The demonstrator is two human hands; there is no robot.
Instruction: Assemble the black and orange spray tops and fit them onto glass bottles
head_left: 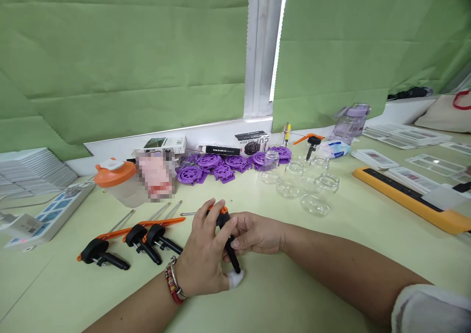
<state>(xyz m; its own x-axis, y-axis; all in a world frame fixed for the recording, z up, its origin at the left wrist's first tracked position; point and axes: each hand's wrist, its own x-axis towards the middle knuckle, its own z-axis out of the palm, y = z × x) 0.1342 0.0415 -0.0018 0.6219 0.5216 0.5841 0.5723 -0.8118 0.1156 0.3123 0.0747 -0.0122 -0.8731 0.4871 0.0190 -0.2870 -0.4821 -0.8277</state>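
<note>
At six o'clock on the table (331, 254), both my hands worked one small clamp (225, 230).

My left hand (202, 259) cupped over its orange head to steady it while my right hand (253, 235) pinched the black handle; at twelve o'clock a box (253, 142) read "CUP HOLDER".

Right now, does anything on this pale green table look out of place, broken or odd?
One clear glass jar lies tipped on its side while the other clear jars stand upright. The left hand has a white wrap on its thumb tip. Nothing looks spilled.
</note>
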